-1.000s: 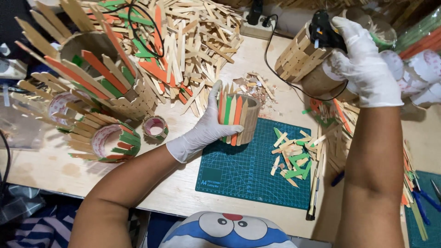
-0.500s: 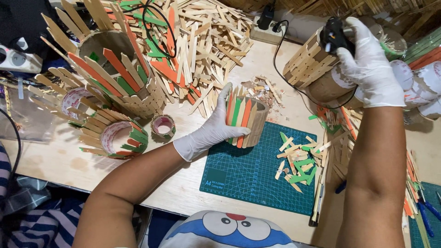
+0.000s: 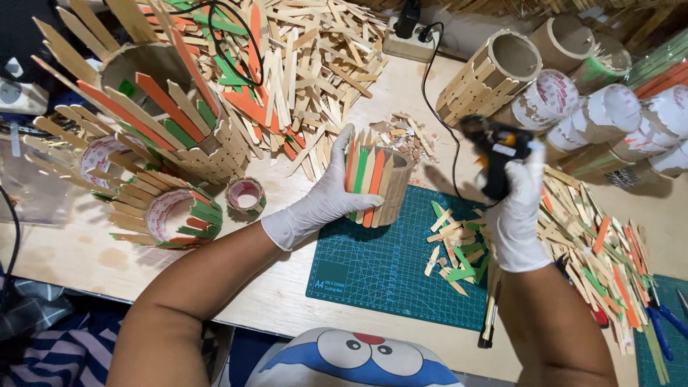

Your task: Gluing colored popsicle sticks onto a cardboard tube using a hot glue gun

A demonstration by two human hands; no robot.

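My left hand, in a white glove, grips a small cardboard cup clad in wooden, orange and green sticks standing at the far edge of a green cutting mat. My right hand, also gloved, holds a black glue gun upright above the mat, to the right of the cup. The gun's black cord runs back to a power strip. A little heap of short cut stick pieces lies on the mat under the right hand.
A big pile of craft sticks covers the back of the table. Finished stick-clad tubes and rings stand at left, with a small tape roll nearby. Cardboard tubes lie at back right; loose sticks and blue pliers at right.
My right hand came down from the stick-clad tube at back right and now holds the glue gun over the mat. The left hand stayed on the small cup.
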